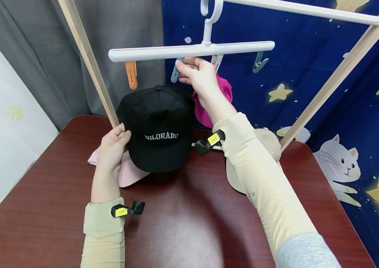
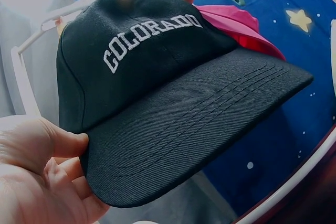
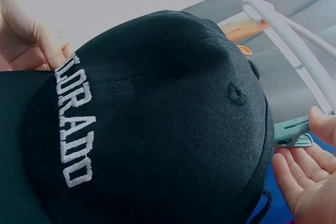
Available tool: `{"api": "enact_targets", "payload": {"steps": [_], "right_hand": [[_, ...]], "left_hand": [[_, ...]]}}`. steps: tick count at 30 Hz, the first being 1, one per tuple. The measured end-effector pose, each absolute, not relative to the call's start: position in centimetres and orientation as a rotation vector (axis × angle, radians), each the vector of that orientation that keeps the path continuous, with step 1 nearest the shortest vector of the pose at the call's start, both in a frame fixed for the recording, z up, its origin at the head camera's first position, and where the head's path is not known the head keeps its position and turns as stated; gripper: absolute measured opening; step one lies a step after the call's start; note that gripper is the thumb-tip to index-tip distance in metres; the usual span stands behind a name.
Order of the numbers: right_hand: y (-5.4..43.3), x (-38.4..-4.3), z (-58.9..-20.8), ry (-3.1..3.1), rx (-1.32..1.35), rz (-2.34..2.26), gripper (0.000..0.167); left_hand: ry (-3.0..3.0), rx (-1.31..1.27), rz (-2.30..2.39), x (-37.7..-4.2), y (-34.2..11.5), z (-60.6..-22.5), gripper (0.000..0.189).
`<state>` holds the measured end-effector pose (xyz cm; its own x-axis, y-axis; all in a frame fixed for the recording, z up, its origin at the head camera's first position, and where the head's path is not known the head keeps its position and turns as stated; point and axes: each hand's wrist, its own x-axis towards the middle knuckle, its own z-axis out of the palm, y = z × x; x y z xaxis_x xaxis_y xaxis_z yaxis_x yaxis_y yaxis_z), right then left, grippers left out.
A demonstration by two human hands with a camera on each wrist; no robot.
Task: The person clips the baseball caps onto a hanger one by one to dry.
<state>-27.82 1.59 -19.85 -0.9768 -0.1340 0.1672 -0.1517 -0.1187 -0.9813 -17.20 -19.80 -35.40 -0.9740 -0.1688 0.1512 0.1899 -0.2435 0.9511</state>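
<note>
A black baseball cap [image 1: 157, 115] with COLORADO in white letters hangs below the hanger, brim toward me. My left hand [image 1: 113, 147] pinches the side of its brim between thumb and fingers, as the left wrist view shows at the cap [image 2: 157, 114]. Up at the white hanger [image 1: 162, 51], my right hand [image 1: 201, 76] grips a teal clothespin [image 1: 175, 72] by its end. In the right wrist view the thumb lies over the clothespin [image 3: 293, 129] and fingers beneath. The clothespin's other end meets the cap's back edge; whether it bites the fabric is hidden.
An orange clothespin [image 1: 131, 74] and a green clothespin [image 1: 259, 62] hang from the hanger. A white clip [image 1: 217, 61] is above a magenta cap [image 1: 224, 89]. A pink cap [image 1: 132, 173] and a beige cap [image 1: 266, 143] are low by the table [image 1: 176, 223]. Wooden posts [image 1: 340, 78] frame the rack.
</note>
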Motion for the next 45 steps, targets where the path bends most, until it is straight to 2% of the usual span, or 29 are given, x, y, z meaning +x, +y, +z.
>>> {"api": "enact_targets", "payload": {"steps": [14, 33, 45], "right_hand": [[1.8, -27.5, -19.7, -2.058, 0.371, 2.392, 0.028], [2.6, -27.3, -19.7, -2.078, 0.432, 2.397, 0.006], [3.1, -26.9, -19.3, -2.095, 0.48, 2.426, 0.005]], "left_hand": [[-1.723, -0.067, -2.334, -17.3, -19.6, -35.5, 0.013], [-1.684, -0.138, -2.333, -17.1, -19.2, -35.4, 0.017], [-1.664, -0.14, -2.31, -17.3, -18.9, -35.3, 0.019]]}}
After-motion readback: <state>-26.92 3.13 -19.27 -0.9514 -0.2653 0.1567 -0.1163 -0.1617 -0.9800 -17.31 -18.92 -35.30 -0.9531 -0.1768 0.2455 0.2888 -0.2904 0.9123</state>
